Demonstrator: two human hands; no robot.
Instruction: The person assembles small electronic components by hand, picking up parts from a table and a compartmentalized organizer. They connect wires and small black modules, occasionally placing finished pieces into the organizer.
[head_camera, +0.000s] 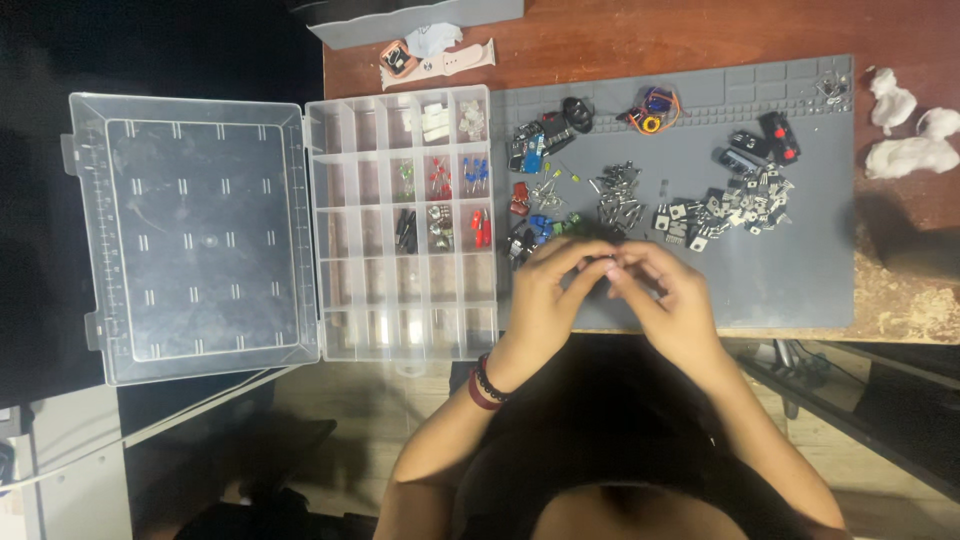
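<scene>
My left hand (548, 295) and my right hand (672, 300) meet fingertip to fingertip over the near edge of a grey work mat (800, 260). They pinch something very small between them; what it is cannot be made out. Just beyond the fingers lie piles of small electronic parts (620, 200), black, blue, red and silver. A clear plastic compartment box (400, 225) lies open to the left, with a few cells holding red, blue, green and black parts. Its lid (195, 235) is folded flat further left.
A wristwatch with a pale pink strap (435, 60) lies at the table's far edge. White cotton tufts (905, 135) sit at the right on the wooden tabletop. A coil of orange and blue wire (652, 110) rests on the mat's far side. The table edge runs just below my hands.
</scene>
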